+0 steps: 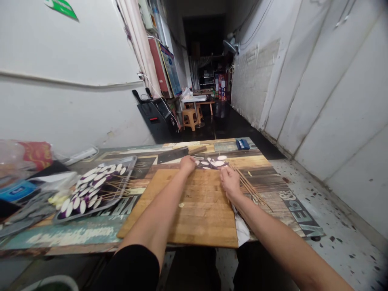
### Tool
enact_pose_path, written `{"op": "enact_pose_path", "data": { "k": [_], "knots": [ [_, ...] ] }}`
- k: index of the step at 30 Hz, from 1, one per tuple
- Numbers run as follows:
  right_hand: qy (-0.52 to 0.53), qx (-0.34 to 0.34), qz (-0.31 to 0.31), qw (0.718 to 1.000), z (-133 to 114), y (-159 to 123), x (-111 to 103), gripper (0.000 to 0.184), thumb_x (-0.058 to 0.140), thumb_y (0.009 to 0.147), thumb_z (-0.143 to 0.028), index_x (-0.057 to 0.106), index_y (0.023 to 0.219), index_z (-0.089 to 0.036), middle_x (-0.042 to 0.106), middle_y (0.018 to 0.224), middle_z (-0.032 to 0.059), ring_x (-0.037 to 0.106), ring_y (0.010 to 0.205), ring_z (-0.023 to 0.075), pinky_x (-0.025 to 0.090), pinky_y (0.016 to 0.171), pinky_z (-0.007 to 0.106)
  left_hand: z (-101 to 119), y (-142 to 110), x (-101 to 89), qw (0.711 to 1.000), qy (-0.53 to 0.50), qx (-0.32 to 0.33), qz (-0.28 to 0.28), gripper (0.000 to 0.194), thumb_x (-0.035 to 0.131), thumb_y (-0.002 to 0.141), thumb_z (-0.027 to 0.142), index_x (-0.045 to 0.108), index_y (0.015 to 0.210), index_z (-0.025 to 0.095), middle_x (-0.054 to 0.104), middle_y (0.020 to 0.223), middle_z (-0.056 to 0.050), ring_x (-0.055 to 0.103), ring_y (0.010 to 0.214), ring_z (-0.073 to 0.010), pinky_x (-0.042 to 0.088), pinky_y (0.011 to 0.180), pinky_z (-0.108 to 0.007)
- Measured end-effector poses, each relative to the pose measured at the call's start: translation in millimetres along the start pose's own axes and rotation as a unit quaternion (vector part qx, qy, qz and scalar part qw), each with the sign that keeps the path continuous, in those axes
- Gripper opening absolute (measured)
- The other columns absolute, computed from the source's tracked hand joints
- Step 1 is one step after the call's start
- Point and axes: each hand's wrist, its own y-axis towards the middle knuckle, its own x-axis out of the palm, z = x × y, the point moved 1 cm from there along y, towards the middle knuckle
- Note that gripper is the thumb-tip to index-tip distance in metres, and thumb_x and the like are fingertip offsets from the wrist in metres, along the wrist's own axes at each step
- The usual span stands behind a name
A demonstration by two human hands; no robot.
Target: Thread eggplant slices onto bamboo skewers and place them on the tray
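My left hand (188, 165) is at the far edge of a wooden cutting board (206, 206), its fingers curled in beside a group of white eggplant slices (205, 163) with purple skin. At the board's far right corner my right hand (230, 180) is closed, close to the same slices. What either set of fingers grips is too small to make out. Several bamboo skewers (251, 188) lie on the table just right of my right hand. Behind the board rests a cleaver (172, 154) with a dark blade and wooden handle.
On the left, a metal tray (132, 165) holds skewered eggplant slices (87, 188). Plastic bags (24, 155) crowd the table's left end. A small blue box (242, 144) stands at the far right edge. White cloth or paper (241, 230) shows beside the board. Stools (190, 118) stand farther back.
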Motion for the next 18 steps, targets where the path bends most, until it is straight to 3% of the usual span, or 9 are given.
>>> {"op": "enact_pose_path", "data": {
  "k": [4,6,8,10,12,15,18],
  "knots": [
    [-0.117,-0.097,-0.127,0.980,-5.8,-8.3,3.6,0.028,0.044,0.077,-0.033,0.061,0.066,-0.014,0.042,0.048,-0.0033,0.038,0.049,0.0097,0.029,0.047,0.020,1.4,-19.7,-20.5,0.992,-0.117,-0.043,0.002,0.019,0.065,0.067,0.012,0.060,0.086,0.013,0.065,0.080,-0.008,0.063,0.071,-0.0156,0.049,0.070,-0.029],
    [-0.156,-0.131,-0.196,0.959,-8.6,-14.4,6.4,0.029,0.043,0.079,-0.031,0.061,0.063,-0.015,0.045,0.052,-0.0024,0.042,0.053,0.0107,0.030,0.051,0.020,-0.5,-31.1,-29.6,0.964,-0.249,-0.090,-0.030,0.015,0.061,0.072,0.010,0.058,0.087,0.013,0.065,0.080,-0.008,0.063,0.070,-0.0137,0.051,0.068,-0.027],
    [-0.182,-0.145,-0.238,0.943,-10.1,-19.5,8.7,0.029,0.041,0.080,-0.029,0.062,0.066,-0.015,0.048,0.054,-0.0021,0.043,0.055,0.0110,0.030,0.052,0.020,-3.5,-39.9,-36.3,0.914,-0.379,-0.138,-0.045,0.010,0.059,0.074,0.007,0.058,0.082,0.011,0.065,0.077,-0.007,0.064,0.070,-0.0129,0.052,0.068,-0.025],
    [-0.209,-0.154,-0.256,0.931,-10.3,-22.4,9.9,0.029,0.041,0.081,-0.027,0.062,0.066,-0.014,0.049,0.055,-0.0020,0.042,0.054,0.0108,0.029,0.052,0.020,-6.3,-44.8,-40.5,0.880,-0.444,-0.166,-0.029,0.004,0.056,0.076,0.006,0.057,0.077,0.010,0.065,0.073,-0.007,0.063,0.067,-0.0116,0.053,0.066,-0.023],
    [-0.226,-0.158,-0.260,0.925,-9.7,-23.4,10.4,0.029,0.041,0.081,-0.026,0.062,0.065,-0.015,0.049,0.054,-0.0022,0.041,0.053,0.0106,0.029,0.052,0.020,-7.9,-46.9,-42.1,0.867,-0.466,-0.178,-0.010,0.006,0.054,0.079,0.007,0.057,0.075,0.009,0.064,0.069,-0.006,0.063,0.064,-0.0101,0.053,0.065,-0.020],
    [-0.226,-0.160,-0.265,0.924,-9.7,-23.4,10.4,0.028,0.041,0.081,-0.024,0.065,0.070,-0.015,0.054,0.057,-0.0017,0.044,0.055,0.0109,0.031,0.054,0.020,-7.7,-48.6,-41.8,0.864,-0.471,-0.176,0.002,0.004,0.055,0.079,0.010,0.057,0.077,0.010,0.065,0.069,-0.006,0.063,0.063,-0.0103,0.052,0.064,-0.021],
    [-0.224,-0.157,-0.271,0.923,-12.0,-24.4,10.2,0.027,0.041,0.081,-0.024,0.066,0.073,-0.015,0.057,0.061,-0.0009,0.046,0.057,0.0116,0.032,0.054,0.020,-6.4,-50.5,-41.7,0.880,-0.454,-0.142,0.006,0.002,0.057,0.078,0.012,0.058,0.079,0.011,0.065,0.070,-0.006,0.063,0.062,-0.0114,0.052,0.065,-0.024]
  ]
}}
